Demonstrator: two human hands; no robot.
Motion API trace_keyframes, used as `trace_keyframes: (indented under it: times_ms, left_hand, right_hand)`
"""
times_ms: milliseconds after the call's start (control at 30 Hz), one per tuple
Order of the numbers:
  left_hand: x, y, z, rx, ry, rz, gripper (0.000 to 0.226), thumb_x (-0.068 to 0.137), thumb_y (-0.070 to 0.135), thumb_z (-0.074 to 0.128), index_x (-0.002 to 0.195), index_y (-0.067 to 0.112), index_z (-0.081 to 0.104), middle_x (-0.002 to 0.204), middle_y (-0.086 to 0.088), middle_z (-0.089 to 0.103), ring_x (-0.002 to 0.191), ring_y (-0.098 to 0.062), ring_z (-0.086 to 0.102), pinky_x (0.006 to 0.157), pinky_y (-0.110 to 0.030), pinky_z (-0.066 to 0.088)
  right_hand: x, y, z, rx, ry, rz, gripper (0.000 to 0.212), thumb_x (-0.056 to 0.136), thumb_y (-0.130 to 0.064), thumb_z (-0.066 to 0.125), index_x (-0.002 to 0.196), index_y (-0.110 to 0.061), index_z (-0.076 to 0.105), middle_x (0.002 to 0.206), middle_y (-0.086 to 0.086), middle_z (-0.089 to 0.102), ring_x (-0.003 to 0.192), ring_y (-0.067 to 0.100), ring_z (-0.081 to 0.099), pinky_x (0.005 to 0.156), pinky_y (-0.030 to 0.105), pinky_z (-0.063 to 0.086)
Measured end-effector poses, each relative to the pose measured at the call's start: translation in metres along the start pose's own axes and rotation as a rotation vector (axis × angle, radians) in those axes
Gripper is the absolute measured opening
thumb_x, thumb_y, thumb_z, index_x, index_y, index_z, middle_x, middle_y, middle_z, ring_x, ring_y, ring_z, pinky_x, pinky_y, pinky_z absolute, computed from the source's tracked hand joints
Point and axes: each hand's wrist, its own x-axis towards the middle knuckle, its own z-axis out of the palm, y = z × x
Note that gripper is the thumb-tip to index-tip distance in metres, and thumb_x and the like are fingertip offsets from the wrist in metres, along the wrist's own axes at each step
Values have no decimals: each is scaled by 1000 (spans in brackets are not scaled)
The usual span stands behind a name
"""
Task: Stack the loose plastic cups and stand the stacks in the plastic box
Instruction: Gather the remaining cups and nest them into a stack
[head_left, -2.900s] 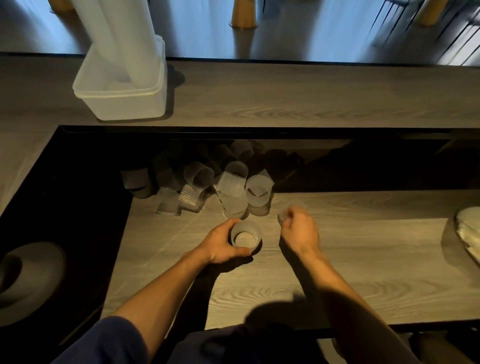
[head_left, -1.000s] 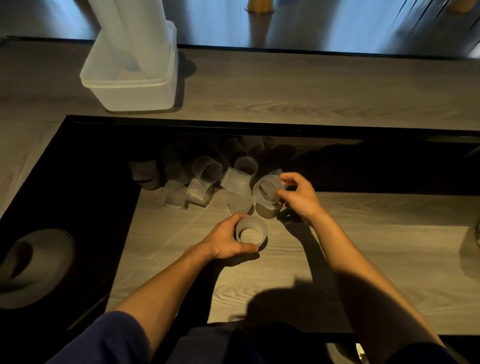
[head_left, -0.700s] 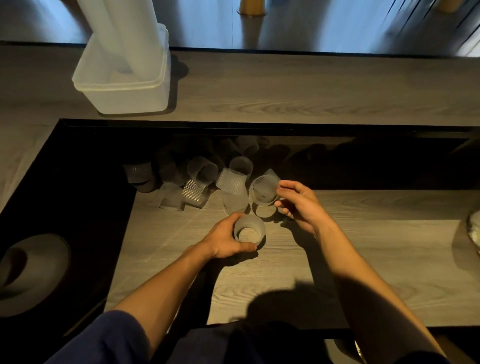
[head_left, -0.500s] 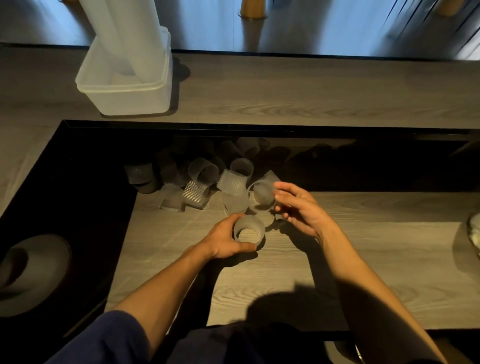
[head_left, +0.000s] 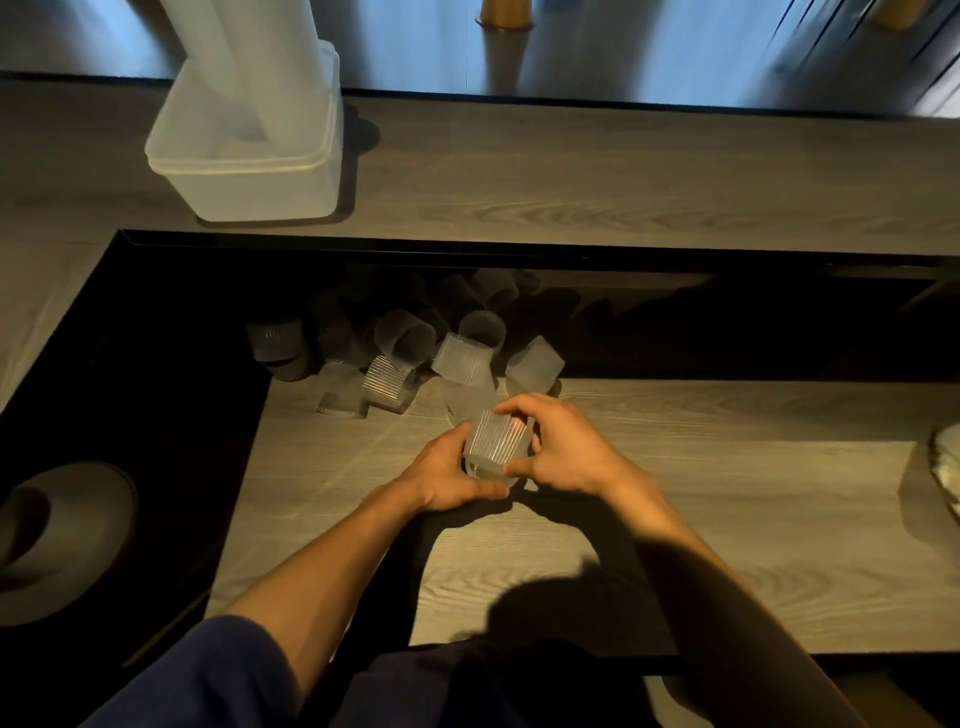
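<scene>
loose cups behind both hands, plastic box far left holding stacks

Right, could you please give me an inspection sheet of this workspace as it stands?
Surface: wood table, dim, partly shadowed.
Job's things: box on the far counter holds tall stacks; loose cups heaped at the table's rear; one ribbed cup held.
Clutter: hat at left; white thing at right edge, unclear.
Hands: left hand and right hand both grip the ribbed cup.
Cables: nothing seen.
Surroundings: gold legs beyond the counter.
</scene>
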Motion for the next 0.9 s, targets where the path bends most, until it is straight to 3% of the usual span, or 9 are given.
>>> trace_keyframes:
  times_ms: [133, 233, 333, 433, 533, 667, 767, 833, 900]
  left_hand:
    - [0, 1, 1, -6, 3, -21, 78, 68, 29, 95, 128, 39, 46, 116, 14, 59, 108, -6, 59, 86, -24, 53]
    - [1, 0, 2, -6, 3, -13, 76, 69, 28, 94, 127, 39, 47, 113, 17, 58, 103, 0, 57, 78, -16, 48]
    - [0, 0, 2, -29, 4, -15, 77, 68, 26, 95, 128, 38, 48, 115, 15, 60, 106, -1, 59, 81, -17, 49]
    - [-1, -1, 2, -62, 0, -21, 80, 66, 27, 96, 133, 33, 52, 118, 13, 63, 109, -3, 61, 83, -15, 50]
    - [-2, 0, 1, -54, -10, -22, 79, 67, 35, 95, 133, 34, 53, 121, 15, 63, 113, -4, 60, 87, -17, 49]
    - [-4, 3, -1, -41, 17, -30, 74, 74, 33, 91, 132, 42, 46, 115, 31, 52, 106, 9, 51, 95, -19, 45]
    - [-6, 2, -2, -30, 34, -23, 85, 70, 34, 93, 141, 36, 47, 122, 26, 55, 110, 12, 50, 106, -29, 46]
    - [-7, 2, -2, -22, 40, 4, 98, 66, 32, 96, 147, 35, 41, 125, 27, 53, 112, 16, 47, 101, -19, 44]
    - [-6, 5, -2, -19, 36, 28, 106, 64, 30, 96, 151, 36, 36, 128, 25, 52, 115, 13, 49, 94, -12, 42]
  right_hand:
    - [-8, -6, 9, -291, -41, -102, 65, 78, -22, 85, 133, -26, 51, 129, -5, 56, 114, 16, 58, 94, 37, 54]
    - [-13, -8, 17, -426, -43, -164, 66, 83, -16, 79, 138, -27, 44, 135, -3, 51, 115, 22, 62, 92, 39, 55]
    - [-15, -7, 20, -418, -36, -187, 68, 84, -16, 78, 141, -27, 42, 138, -3, 50, 113, 24, 63, 89, 39, 56]
    - [-13, -4, 20, -406, -39, -202, 66, 84, -19, 78, 142, -28, 47, 133, -4, 53, 108, 22, 63, 85, 38, 56]
    - [-9, -5, 14, -386, -41, -220, 45, 90, -16, 72, 133, -23, 64, 121, -3, 62, 104, 18, 63, 87, 37, 56]
    - [-10, 0, 20, -398, -87, -195, 20, 93, -21, 70, 113, -20, 75, 111, -6, 64, 98, 13, 62, 87, 39, 56]
    - [-11, 11, 26, -279, -110, -115, 22, 94, -15, 68, 113, -22, 77, 112, -8, 66, 103, 10, 61, 92, 35, 54]
    - [-7, 12, 24, -142, -123, -56, 24, 93, -11, 69, 113, -21, 77, 110, -11, 66, 98, -1, 60, 90, 24, 50]
    - [-2, 10, 19, 40, -162, 34, 22, 90, -8, 72, 107, -20, 78, 100, -16, 67, 82, -12, 59, 76, 12, 44]
